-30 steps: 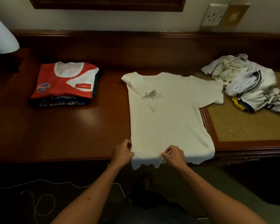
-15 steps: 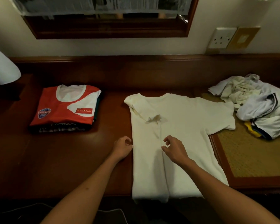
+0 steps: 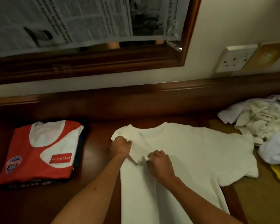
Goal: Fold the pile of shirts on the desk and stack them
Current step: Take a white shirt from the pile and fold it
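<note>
A cream T-shirt (image 3: 192,152) lies flat on the dark wooden desk (image 3: 95,113), its left side folded inward and its right sleeve spread out. My left hand (image 3: 120,147) grips the folded left shoulder at the shirt's edge. My right hand (image 3: 159,162) pinches the end of the folded-in left sleeve. A stack of folded shirts (image 3: 39,152), a red and white one on top, sits at the left. A crumpled pile of light shirts (image 3: 265,125) lies at the right.
A woven mat inset (image 3: 262,199) covers the desk's right part under the pile. A framed mirror (image 3: 87,62) covered with newspaper hangs on the wall behind. A wall socket (image 3: 236,58) sits at the upper right.
Both hands moved from the shirt's hem up along the fold to the left shoulder and sleeve, and now hold the fabric there. The camera tilted upward.
</note>
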The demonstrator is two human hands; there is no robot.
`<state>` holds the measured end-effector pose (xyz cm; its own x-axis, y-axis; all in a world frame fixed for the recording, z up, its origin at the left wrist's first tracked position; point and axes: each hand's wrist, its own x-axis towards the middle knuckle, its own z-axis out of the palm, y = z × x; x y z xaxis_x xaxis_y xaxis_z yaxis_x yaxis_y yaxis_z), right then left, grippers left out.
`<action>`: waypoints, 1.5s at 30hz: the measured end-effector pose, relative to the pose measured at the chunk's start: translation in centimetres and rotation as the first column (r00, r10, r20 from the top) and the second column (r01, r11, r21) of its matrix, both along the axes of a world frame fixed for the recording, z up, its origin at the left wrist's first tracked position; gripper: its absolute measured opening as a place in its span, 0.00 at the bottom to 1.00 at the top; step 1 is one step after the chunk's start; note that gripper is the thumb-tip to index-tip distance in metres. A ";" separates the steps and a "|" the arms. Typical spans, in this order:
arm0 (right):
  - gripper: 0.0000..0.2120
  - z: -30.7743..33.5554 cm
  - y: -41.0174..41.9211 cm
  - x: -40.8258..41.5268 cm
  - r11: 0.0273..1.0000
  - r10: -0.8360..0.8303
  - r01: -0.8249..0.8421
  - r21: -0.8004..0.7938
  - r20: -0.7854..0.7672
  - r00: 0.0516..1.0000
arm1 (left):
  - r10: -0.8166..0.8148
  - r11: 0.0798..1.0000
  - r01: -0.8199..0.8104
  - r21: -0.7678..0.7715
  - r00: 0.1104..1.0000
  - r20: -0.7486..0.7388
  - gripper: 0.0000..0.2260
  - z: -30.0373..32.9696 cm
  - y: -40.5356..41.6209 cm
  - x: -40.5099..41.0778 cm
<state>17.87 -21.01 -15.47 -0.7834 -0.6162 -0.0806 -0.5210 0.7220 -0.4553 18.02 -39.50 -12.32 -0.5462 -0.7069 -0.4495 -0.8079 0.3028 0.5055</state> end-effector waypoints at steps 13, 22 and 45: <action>0.08 -0.7 4.7 -2.0 0.354 -0.432 0.935 -0.030 0.881 0.192 | -0.260 0.957 0.179 -0.230 0.880 -0.397 0.09 1.5 0.7 -5.4; 0.06 0.3 5.8 -2.4 0.319 -0.402 0.947 -0.027 0.901 0.161 | -0.575 0.790 0.560 -0.251 0.818 0.015 0.18 -2.5 -6.8 0.0; 0.25 1.1 3.0 1.9 0.975 -0.095 0.150 -0.161 0.309 0.946 | -0.527 0.768 0.461 0.445 0.849 0.029 0.27 1.1 6.2 -9.3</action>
